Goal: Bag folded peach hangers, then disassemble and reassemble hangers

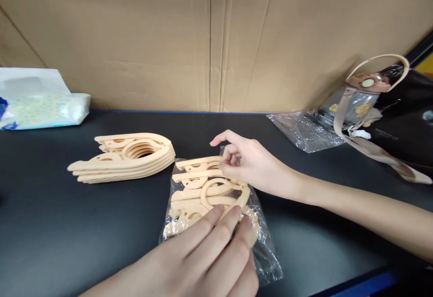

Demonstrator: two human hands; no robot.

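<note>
- Two hands meet on one clear bag [267, 252], which lies on the dark worktop [67, 234] right in front of the person, with peach plastic hangers [199, 189] packed inside it.
- The left hand [209, 252] comes in from the near edge and lies flat on the bag's near half. Its fingers [216, 225] are stretched out and close together, pressing down and gripping nothing.
- The right hand [252, 164] reaches across from the right side to the bag's far end. Its thumb and forefinger are curled into a tight pinch at the far edge (film or the top hanger, I cannot tell which).
- The bag's long axis runs away from the person, with the near end leaning right. The left hand therefore covers the near end and the right hand the far end, with the hangers lying crosswise between them.
- A loose stack of the same hangers [128, 157] sits just left of the bag, apart from it and nearer the left hand.
- Further off are a tissue pack [43, 107] at the far left and a cardboard wall [169, 40] behind. At the far right are a crumpled plastic sleeve [301, 130], a strapped bottle [355, 103] and a black pouch [406, 125].
</note>
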